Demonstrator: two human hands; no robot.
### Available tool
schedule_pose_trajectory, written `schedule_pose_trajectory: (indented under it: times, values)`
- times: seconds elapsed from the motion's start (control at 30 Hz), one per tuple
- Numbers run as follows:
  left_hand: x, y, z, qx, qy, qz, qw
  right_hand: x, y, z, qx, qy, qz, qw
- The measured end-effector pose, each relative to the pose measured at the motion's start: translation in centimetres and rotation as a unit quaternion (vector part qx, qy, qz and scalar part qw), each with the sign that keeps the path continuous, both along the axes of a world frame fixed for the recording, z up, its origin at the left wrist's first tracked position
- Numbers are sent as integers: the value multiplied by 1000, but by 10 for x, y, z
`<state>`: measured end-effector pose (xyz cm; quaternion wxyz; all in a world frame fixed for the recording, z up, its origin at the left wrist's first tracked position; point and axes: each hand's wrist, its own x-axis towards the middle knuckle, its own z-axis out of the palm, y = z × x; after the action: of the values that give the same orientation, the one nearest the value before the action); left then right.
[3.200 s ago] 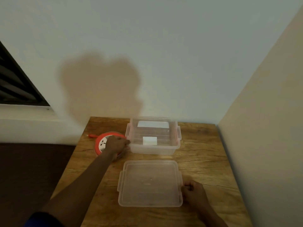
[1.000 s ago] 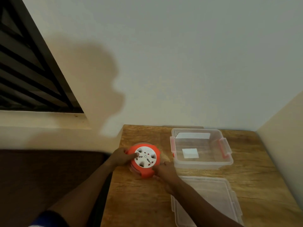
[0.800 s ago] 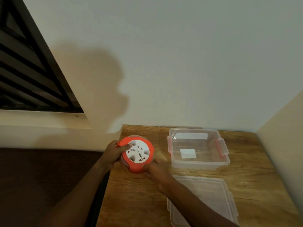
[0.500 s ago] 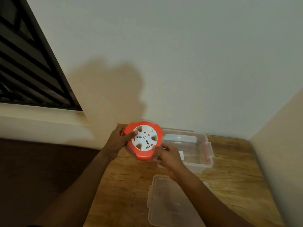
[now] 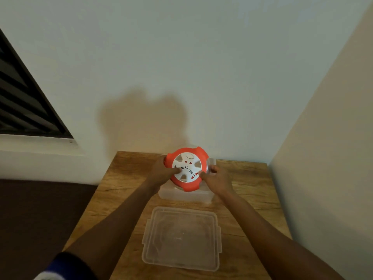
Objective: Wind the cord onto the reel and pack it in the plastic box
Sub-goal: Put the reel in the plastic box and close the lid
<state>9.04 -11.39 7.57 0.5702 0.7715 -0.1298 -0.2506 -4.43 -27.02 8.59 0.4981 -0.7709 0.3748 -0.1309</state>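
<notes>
The round orange cord reel (image 5: 186, 168), with a white socket face, hangs tilted over the clear plastic box (image 5: 184, 196) at the back of the wooden table. My left hand (image 5: 161, 173) grips the reel's left edge, thumb on the white face. My right hand (image 5: 217, 177) grips its right edge. Most of the box is hidden behind the reel and my hands. No loose cord shows.
The box's clear lid (image 5: 181, 238) lies flat on the wooden table (image 5: 125, 182) in front of the box. A wall stands right behind the table and another wall (image 5: 323, 158) runs along its right side. A dark window grille (image 5: 22, 104) is at the left.
Both hands lifted the reel from the table's left side and carried it right, over the box. The right hand left the lid to take the reel.
</notes>
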Motion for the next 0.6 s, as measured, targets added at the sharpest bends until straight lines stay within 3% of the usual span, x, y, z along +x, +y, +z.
schedule_pose_trajectory:
  times: [0.13, 0.6]
  values:
    - [-2, -11, -4, 23, -24, -13, 999, 6, -13, -3, -81, 56, -1, 995]
    - [8, -11, -38, 117, -12, -83, 990, 10, -9, -45, -128, 195, 60, 971]
